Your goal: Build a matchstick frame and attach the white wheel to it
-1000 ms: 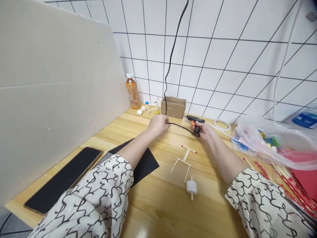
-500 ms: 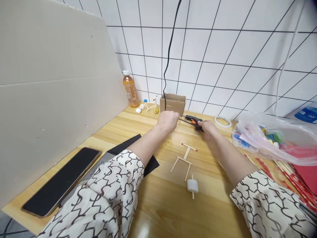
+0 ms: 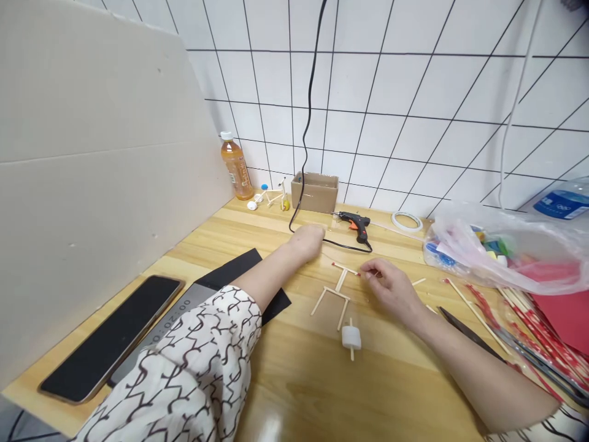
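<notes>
The hands are apart. Near the middle, the left hand (image 3: pixel 307 242) curls by the black cord (image 3: pixel 352 247); I can't tell if it grips. Lower right of it, the right hand (image 3: pixel 389 285) bends its fingers by the flat stick frame (image 3: pixel 341 280), maybe pinching. The glue gun (image 3: pixel 355 221) lies higher, probably so its tip stays away.

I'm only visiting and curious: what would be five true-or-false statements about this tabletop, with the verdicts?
1. The glue gun lies on the table. True.
2. The right hand grips the glue gun. False: it is beside the top bar of the stick frame.
3. The bottle stands left of the cardboard box. True.
4. The phone lies right of the stick frame. False: it lies to the left.
5. A stick pokes out of both ends of the white cylinder. True.
</notes>
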`<state>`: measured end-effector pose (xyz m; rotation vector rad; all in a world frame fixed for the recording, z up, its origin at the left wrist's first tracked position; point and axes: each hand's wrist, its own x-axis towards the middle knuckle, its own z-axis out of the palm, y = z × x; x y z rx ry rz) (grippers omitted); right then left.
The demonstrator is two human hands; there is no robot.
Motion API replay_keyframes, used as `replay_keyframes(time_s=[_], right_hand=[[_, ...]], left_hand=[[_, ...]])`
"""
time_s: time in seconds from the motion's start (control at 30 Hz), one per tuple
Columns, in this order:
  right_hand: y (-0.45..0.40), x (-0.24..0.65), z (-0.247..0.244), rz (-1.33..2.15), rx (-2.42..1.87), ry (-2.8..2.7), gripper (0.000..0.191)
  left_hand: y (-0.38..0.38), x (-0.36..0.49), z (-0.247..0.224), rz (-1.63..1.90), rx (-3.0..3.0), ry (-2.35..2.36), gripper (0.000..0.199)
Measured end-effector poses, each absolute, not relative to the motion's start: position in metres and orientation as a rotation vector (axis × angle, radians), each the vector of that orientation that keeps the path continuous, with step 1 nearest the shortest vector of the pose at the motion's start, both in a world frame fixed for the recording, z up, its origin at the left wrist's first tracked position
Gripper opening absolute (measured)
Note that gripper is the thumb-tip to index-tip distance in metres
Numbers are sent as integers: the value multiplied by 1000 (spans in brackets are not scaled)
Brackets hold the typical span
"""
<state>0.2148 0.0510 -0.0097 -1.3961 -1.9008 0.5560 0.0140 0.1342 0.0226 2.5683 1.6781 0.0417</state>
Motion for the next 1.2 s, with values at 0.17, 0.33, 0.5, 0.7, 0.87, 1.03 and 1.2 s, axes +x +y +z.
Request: replay_keyframes(time_s=[0.17,0.33,0.5,0.7,0.87,1.03,1.2], right_hand=[[42,224,-10,505,-1359,-2040,16],[33,226,-19,503,-1324,-2119,17],[30,219,-28,512,-1271,-2180,20],[29,212,-32,519,-1253,-2219,21],[28,212,-35,541,-1251,-2232,21],[28,212,-36,547,-1252,-2254,21],[28,213,-37,533,-1243,-2273,21]], left_hand=[[89,1,34,96,2604,1742,35],[9,1,30,180,2581,1574,11],[-30,5,5,397,2478,1457,7],[-27,11,-16,508,2390,1434,6],[-29,14,-21,472,2431,1391,11],[-30,16,-20,417,2530,1356,15],[-32,17,-21,430,2578,1354,14]])
